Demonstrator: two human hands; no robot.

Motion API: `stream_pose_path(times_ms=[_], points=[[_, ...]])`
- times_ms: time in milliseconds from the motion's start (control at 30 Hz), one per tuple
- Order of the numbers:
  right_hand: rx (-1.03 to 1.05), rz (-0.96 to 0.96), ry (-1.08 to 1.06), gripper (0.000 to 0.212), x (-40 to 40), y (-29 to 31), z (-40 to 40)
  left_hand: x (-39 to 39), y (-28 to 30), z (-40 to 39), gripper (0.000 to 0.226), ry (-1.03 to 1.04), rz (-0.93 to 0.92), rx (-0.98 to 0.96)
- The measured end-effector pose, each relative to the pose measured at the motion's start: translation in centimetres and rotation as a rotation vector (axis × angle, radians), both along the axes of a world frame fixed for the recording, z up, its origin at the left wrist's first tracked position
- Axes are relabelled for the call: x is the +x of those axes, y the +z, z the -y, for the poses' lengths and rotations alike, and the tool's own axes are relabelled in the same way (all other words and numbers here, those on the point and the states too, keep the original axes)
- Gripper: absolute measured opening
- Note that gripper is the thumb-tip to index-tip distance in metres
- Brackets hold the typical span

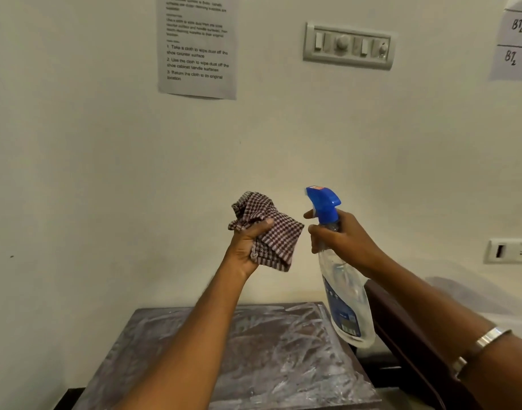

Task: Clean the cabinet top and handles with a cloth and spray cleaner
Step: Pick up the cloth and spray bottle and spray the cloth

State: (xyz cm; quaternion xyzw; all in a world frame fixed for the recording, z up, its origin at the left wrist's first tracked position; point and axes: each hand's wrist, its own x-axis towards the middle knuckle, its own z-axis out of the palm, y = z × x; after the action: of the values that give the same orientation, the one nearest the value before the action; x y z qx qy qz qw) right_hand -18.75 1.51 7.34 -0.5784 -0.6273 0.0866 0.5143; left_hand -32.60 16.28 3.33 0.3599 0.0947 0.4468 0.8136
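A paper sheet [197,45] with printed steps hangs on the wall. The left hand [249,242] squeezes a checked cloth [271,232] up in the air. Just beside it, the right hand [339,239] grips the neck of a spray bottle [344,291] with a blue top. The counter [253,359] below looks smeared and streaky.
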Motion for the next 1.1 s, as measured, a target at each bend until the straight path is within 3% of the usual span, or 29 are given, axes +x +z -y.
stream_pose_path(times_ms=[67, 200, 400, 567, 733, 1100], points=[[-0.025, 0.008, 0.009, 0.022, -0.5, -0.3, -0.5, -0.6, -0.3, -0.1, 0.055, 0.005, 0.031, -0.057], [-0.103, 0.028, 0.047, 0.02, -1.3, -0.7, -1.5, -1.5, -0.4, -0.5, 0.03, 0.108, 0.072, -0.099], [-0.154, 0.015, 0.086, 0.035, -2.2, -1.4, -2.5, -1.3, -0.3, -0.8, 0.053, 0.089, 0.021, -0.103], [-0.207, -0.009, 0.111, 0.028, -2.8, -2.0, -3.3, -1.5, -1.3, -1.3, 0.06, 0.068, -0.148, -0.029], [-0.236, -0.006, 0.076, 0.033, -3.5, -2.5, -3.6, -2.0, -1.4, -2.0, 0.032, 0.153, -0.235, 0.027], [-0.145, 0.03, -0.013, 0.02, -4.3, -3.2, -4.5, -2.5, -0.5, -1.6, 0.024, 0.181, -0.278, 0.118]])
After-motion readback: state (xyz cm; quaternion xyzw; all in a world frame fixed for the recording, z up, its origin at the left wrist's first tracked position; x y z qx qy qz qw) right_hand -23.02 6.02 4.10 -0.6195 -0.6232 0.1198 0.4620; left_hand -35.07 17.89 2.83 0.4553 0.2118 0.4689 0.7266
